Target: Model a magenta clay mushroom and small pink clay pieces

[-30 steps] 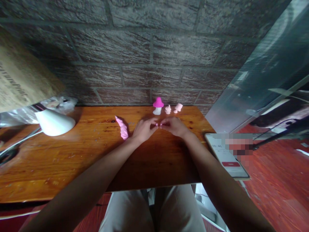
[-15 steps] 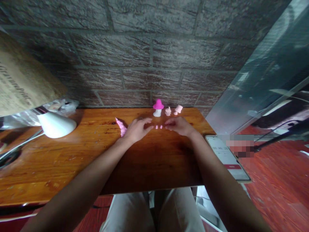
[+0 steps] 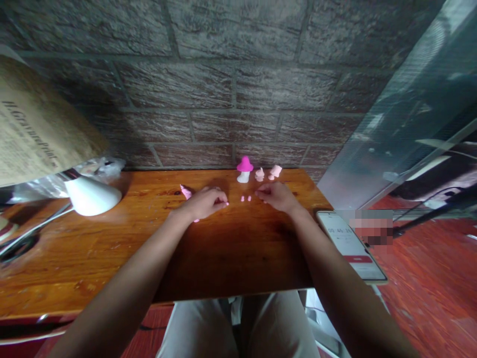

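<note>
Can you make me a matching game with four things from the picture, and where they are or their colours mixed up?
Things:
1. Mushroom
2. Phone
3. White cone
4. Two small pink lumps

Places and colours:
A. Between the left hand and the right hand
B. At the right end of the desk
C. Bright pink on top, white below
D. Under the brown printed paper

Right pairs: 1-C, 2-B, 3-D, 4-A
</note>
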{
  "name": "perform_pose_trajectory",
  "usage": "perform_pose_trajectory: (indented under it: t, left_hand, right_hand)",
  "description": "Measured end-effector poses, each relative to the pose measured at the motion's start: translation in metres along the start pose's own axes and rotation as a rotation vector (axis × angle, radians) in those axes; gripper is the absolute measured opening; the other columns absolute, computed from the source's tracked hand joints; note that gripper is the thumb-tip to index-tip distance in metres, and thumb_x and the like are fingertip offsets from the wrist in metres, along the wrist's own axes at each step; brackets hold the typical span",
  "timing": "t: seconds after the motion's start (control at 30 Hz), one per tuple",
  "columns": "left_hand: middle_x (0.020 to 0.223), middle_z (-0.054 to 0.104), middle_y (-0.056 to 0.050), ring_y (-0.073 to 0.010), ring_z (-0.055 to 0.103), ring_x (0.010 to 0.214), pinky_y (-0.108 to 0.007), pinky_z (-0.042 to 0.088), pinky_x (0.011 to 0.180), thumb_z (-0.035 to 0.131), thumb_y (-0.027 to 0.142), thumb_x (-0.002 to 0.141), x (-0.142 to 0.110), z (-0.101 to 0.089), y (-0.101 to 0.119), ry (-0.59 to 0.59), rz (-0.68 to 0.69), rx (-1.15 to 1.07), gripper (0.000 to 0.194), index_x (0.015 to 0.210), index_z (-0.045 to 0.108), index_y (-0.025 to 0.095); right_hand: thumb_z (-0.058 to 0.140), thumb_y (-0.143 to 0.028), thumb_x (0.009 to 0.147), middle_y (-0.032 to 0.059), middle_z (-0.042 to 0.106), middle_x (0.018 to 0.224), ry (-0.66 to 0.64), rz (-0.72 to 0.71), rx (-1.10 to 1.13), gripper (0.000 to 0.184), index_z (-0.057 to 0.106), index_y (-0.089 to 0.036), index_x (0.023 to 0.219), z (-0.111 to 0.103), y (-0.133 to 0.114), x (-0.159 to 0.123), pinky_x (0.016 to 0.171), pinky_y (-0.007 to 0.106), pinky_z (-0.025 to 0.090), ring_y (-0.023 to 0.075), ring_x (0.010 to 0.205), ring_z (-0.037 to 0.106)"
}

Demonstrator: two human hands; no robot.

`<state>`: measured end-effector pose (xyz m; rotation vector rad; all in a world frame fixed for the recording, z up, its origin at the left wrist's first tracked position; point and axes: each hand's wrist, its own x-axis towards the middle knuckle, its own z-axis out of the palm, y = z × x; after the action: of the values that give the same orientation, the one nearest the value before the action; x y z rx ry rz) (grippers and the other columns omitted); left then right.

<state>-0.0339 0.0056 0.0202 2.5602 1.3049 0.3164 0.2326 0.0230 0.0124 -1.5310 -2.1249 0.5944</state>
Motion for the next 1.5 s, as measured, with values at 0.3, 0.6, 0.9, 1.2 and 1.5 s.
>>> perform_pose_trajectory:
  t: [0.3,0.6,0.9,1.2,1.5]
  left_hand:
    - [0.094,0.076,-0.006,-0.0189,0.067,0.083,-0.029,0.048,0.079,0.063,0.039,0.088,0.006,0.007,0.016,0.271,0.009,-0.495,0.025,0.1,0.073,0.019]
    - [0.1,0.076,-0.007,-0.0122,0.065,0.077,-0.024,0.048,0.072,0.087,0.036,0.067,0.01,0.01,0.03,0.261,-0.328,-1.471,0.035,0.094,0.075,0.018]
    - [0.101,0.076,-0.006,-0.0168,0.068,0.096,-0.03,0.049,0.092,0.083,0.024,0.075,0.014,0.016,0.035,0.148,-0.386,-1.754,0.02,0.091,0.074,0.018]
    - [0.101,0.076,-0.006,-0.0134,0.068,0.089,-0.028,0.049,0.088,0.081,0.024,0.078,0.013,0.02,0.04,0.135,-0.347,-1.675,0.023,0.098,0.074,0.017]
    - [0.108,0.075,-0.008,-0.0141,0.067,0.092,-0.028,0.049,0.088,0.084,0.033,0.074,0.014,0.024,0.042,0.137,-0.343,-1.635,0.03,0.099,0.074,0.018]
  right_hand:
    - [0.059,-0.038,0.087,0.0018,0.068,0.063,0.168,-0.125,0.227,0.027,0.07,-0.016,0.075,0.0,-0.003,0.001,0.059,0.025,0.042,0.0136,0.055,0.058]
    - [0.066,-0.044,0.081,0.0025,0.069,0.07,0.167,-0.179,0.55,0.03,0.073,-0.015,0.083,0.007,-0.006,0.004,0.057,0.027,0.048,0.0135,0.057,0.059]
    - [0.077,-0.036,0.078,0.0094,0.071,0.116,0.052,-0.412,0.716,0.036,0.071,-0.021,0.11,0.013,-0.023,-0.004,0.087,0.037,0.056,0.0221,0.103,0.067]
    - [0.075,-0.034,0.081,0.0081,0.071,0.115,0.023,-0.462,0.65,0.041,0.068,-0.019,0.119,0.021,-0.025,-0.005,0.083,0.033,0.057,0.017,0.087,0.069]
    - [0.071,-0.034,0.085,0.0082,0.073,0.102,0.074,-0.504,0.521,0.028,0.07,-0.017,0.108,0.023,-0.028,-0.006,0.08,0.033,0.056,0.0182,0.085,0.069]
